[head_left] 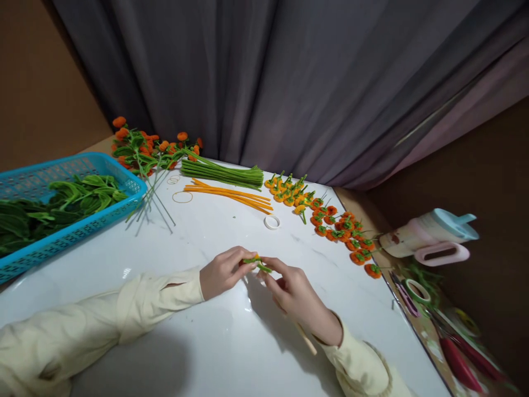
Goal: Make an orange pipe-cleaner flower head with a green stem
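Note:
My left hand (pixel 226 270) pinches a short piece of green pipe cleaner (pixel 263 267) between thumb and fingers, just above the white table (pixel 194 342). A small yellow-orange bit shows at its top. My right hand (pixel 291 286) closes thumb and index finger on the other end of the same piece. A pale wooden stick (pixel 306 339) sticks out below my right palm; whether the hand grips it is hidden. Beyond the hands lie a white ring (pixel 271 222), a row of orange pipe cleaners (pixel 231 194) and a bundle of green pipe cleaners (pixel 223 172).
On the left stands a blue basket (pixel 124 207) of green leaves. Finished orange flowers on stems (pixel 152 146) lie behind it. Yellow flower heads (pixel 285 190) and orange flower heads (pixel 345 229) line the right edge, beside a cup (pixel 430 234), tape (pixel 417 291) and red-handled pliers (pixel 458 364).

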The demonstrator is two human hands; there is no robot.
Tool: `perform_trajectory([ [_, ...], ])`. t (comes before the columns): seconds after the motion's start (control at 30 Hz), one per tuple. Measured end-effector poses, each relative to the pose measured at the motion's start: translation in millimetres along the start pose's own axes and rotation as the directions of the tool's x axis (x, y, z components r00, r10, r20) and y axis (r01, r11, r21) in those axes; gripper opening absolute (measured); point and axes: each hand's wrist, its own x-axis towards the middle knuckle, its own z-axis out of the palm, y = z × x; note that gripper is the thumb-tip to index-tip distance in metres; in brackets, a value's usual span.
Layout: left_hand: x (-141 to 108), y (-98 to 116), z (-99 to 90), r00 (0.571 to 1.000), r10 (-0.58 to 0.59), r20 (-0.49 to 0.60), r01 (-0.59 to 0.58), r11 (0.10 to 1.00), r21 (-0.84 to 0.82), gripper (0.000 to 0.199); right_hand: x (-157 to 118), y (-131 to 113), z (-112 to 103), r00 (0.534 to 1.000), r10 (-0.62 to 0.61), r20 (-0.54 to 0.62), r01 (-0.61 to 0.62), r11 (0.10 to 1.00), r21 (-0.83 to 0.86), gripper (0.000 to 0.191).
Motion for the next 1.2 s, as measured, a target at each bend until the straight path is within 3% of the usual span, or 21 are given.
perform_trajectory([
  [0.1,0,0,0.2,0.996,-0.092,0.009,0.092,0.995,-0.039,0.013,4,6,2,0.986,-0.144,-0.086,0.126,0.973,-0.192,0.022],
  [0.23,2,0,-0.1,0.986,-0.164,0.019,0.165,0.983,-0.079,0.013,10,13,4,0.969,-0.218,-0.115,0.185,0.951,-0.247,0.018],
  [0.5,4,-3,-1.9,0.999,-0.033,0.034,0.033,0.999,-0.004,0.012,12,15,2,0.967,-0.237,-0.095,0.216,0.957,-0.194,0.015],
  [0.67,5,-2,-2.2,0.999,-0.001,0.039,0.002,1.0,-0.01,0.014,13,13,2,0.98,-0.167,-0.112,0.154,0.981,-0.117,0.015],
  [0.8,4,-1,-1.6,0.998,0.018,0.061,-0.016,1.0,-0.023,0.017,13,12,3,0.993,-0.025,-0.118,0.028,0.999,0.025,0.012],
  [0.93,3,0,-1.2,0.997,0.004,0.073,-0.002,1.0,-0.027,0.017,12,5,-1,0.984,0.179,0.006,-0.175,0.955,0.238,0.01],
  [1.0,3,0,-1.1,0.997,-0.052,0.06,0.054,0.998,-0.041,0.014,12,2,-5,0.972,0.224,0.075,-0.236,0.92,0.312,0.017],
  [1.07,5,-2,-0.9,0.98,-0.198,0.027,0.199,0.975,-0.094,0.011,13,2,-10,0.97,0.224,0.093,-0.242,0.91,0.336,0.024],
  [1.13,7,-4,-0.5,0.923,-0.386,-0.006,0.377,0.906,-0.191,0.013,16,9,-12,0.98,0.197,0.033,-0.198,0.931,0.307,0.028],
  [1.2,10,-7,-0.3,0.856,-0.517,-0.016,0.49,0.82,-0.296,0.019,20,22,-12,0.985,0.131,-0.11,-0.108,0.974,0.198,0.027],
])
